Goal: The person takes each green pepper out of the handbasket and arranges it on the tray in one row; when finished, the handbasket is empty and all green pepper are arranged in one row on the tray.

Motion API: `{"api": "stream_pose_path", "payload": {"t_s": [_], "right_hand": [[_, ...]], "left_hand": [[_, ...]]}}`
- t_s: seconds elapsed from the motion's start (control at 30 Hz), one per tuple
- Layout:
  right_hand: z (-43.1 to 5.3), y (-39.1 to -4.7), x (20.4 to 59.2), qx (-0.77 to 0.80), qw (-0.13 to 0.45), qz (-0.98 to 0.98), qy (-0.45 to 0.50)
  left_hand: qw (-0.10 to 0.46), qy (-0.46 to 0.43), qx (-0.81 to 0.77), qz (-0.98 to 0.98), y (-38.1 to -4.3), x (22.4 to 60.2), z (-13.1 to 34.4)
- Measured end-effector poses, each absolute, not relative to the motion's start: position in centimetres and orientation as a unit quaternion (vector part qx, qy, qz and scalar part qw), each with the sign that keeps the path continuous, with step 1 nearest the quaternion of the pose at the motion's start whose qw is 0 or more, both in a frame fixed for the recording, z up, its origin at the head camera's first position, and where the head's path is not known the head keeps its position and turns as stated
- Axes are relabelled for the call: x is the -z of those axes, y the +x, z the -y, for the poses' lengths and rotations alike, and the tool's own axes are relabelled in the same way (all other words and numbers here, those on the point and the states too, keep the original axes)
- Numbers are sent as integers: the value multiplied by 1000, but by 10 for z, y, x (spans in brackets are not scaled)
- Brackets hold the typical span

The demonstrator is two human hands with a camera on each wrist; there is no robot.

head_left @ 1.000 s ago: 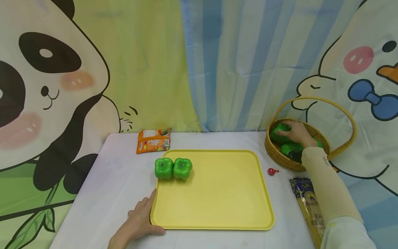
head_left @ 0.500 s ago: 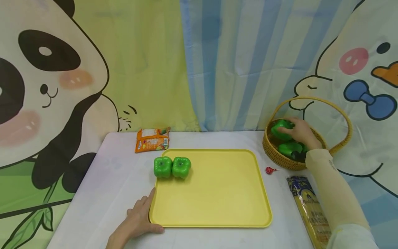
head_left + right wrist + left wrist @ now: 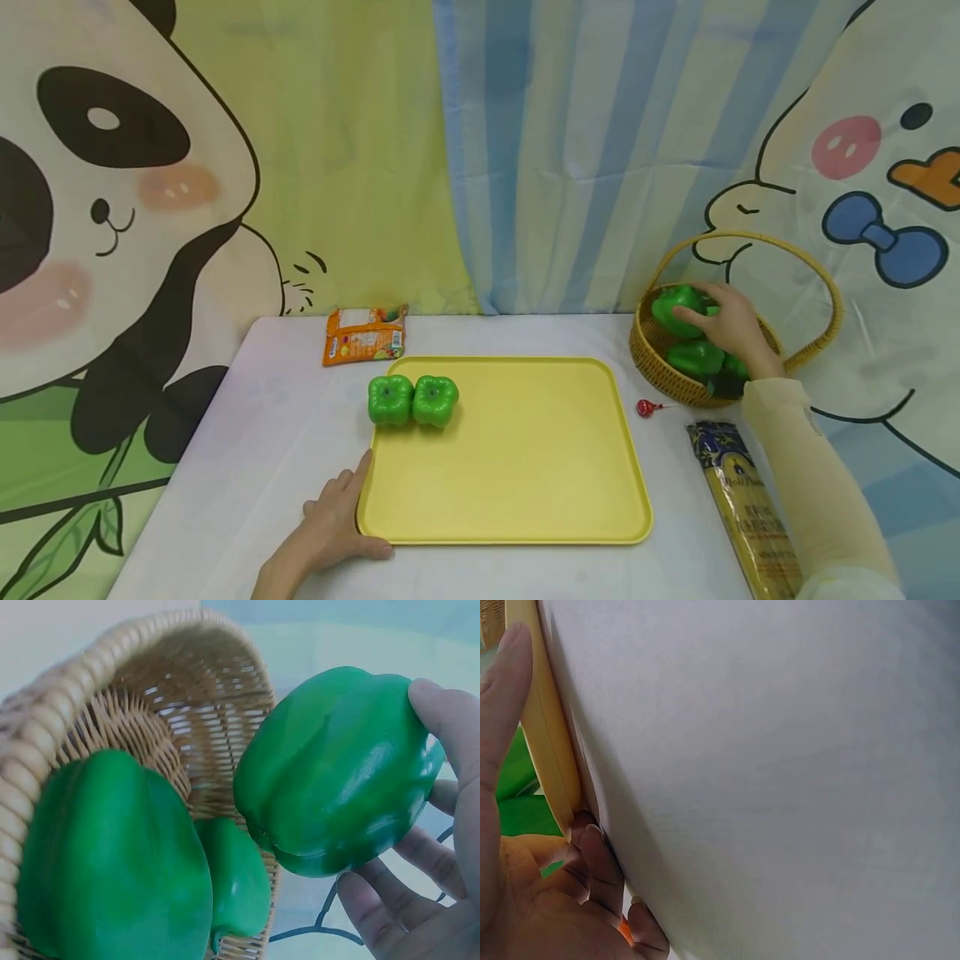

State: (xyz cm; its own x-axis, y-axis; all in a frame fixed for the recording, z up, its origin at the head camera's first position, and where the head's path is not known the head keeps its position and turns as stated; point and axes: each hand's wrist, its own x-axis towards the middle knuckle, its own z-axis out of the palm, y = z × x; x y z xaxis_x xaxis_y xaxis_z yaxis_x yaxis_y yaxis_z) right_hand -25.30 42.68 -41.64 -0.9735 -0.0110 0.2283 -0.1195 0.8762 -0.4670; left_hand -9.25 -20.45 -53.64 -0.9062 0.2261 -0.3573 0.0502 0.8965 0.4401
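Note:
My right hand (image 3: 731, 325) grips a green bell pepper (image 3: 337, 772) over the wicker basket (image 3: 663, 375), thumb on one side and fingers on the other. Another large bell pepper (image 3: 112, 862) and a smaller green one (image 3: 232, 877) lie in the basket. At the near left corner of the yellow tray (image 3: 510, 467), my left hand (image 3: 330, 521) holds the rim, its thumb along the front edge and fingers at the left side. Two bell peppers, one (image 3: 391, 400) over the left rim and one (image 3: 435, 401) beside it, sit side by side at the tray's upper left.
An orange snack packet (image 3: 364, 335) lies behind the tray on the white table. Right of the tray are a red lollipop (image 3: 647, 408) and a long pasta packet (image 3: 746, 508). The basket's tall handle (image 3: 825, 287) arches over its right side.
My right hand has raised the bell pepper slightly inside the basket, and its wrist has shifted right, uncovering more peppers. My left hand stays at the tray corner. The head view drifts slightly.

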Motion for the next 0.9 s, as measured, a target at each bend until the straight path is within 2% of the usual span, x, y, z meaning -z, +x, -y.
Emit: {"api": "stream_pose_path", "payload": {"t_s": [0.27,0.53,0.9], "right_hand": [[-417,-242,424,-255,172,950,57],[-391,-225,426,-296,177,937,58],[-357,-213,447,-333,193,915,121]], "left_hand": [[202,71,-215,-953,-93,537,204],[209,64,-214,-952,-92,537,204],[213,57,-225,-949,-91,537,204]]}}
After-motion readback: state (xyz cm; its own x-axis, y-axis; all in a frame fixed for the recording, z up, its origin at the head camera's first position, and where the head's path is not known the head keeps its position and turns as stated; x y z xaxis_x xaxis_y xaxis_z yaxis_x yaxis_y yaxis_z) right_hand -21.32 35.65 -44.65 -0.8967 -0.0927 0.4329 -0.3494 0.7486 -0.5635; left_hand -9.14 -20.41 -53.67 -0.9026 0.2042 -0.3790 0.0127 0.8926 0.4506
